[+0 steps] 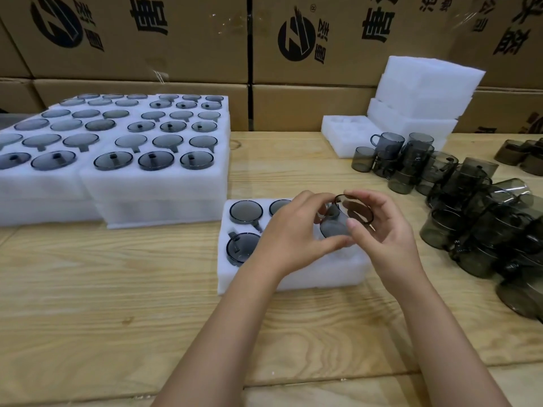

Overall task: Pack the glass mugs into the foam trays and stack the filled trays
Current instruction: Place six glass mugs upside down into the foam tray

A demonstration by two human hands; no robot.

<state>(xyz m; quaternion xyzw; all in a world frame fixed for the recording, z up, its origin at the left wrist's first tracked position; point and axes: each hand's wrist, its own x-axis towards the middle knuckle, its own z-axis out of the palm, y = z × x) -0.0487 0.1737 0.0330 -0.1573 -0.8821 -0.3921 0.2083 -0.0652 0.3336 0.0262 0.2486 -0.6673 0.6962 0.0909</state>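
A smoky grey glass mug (340,220) is tilted in the air just above the white foam tray (293,277) in front of me. My left hand (293,233) pinches its left side and base. My right hand (382,230) curls round its rim and right side. The tray holds three seated mugs: one at back left (245,212), one at front left (241,248), and one partly hidden behind my left hand (279,205). The tray's right pockets are covered by my hands.
Stacked filled foam trays (152,183) stand at the left. Loose grey mugs (470,207) crowd the table's right side. An unfilled tray (343,133) and a foam stack (423,92) stand at the back right. Cardboard boxes (176,39) wall the rear.
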